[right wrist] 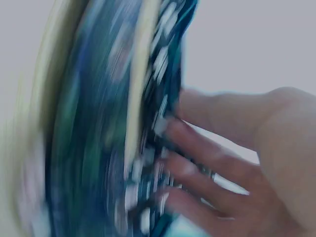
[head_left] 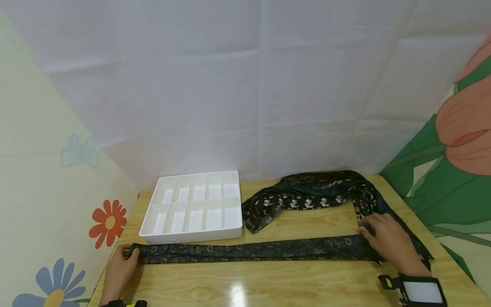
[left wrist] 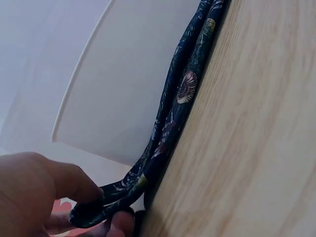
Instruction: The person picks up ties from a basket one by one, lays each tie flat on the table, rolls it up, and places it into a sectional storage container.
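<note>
A dark floral necktie lies stretched across the table in front of the tray, doubled lengthwise in places. Its left end is pinched between the thumb and fingers of my left hand; in the left wrist view this end of the necktie bends up off the wood in layers. Over the right end is my right hand, fingers reaching down beside a heap of dark neckties, one with white figures. The right wrist view is blurred: the fingers of my right hand touch the white-patterned fabric, loosely extended.
A white tray with several compartments stands at the back left, close behind the necktie. The neckties of the heap curve along the back and down the right side of the wooden table. A white sheet hangs behind, with painted walls on either side.
</note>
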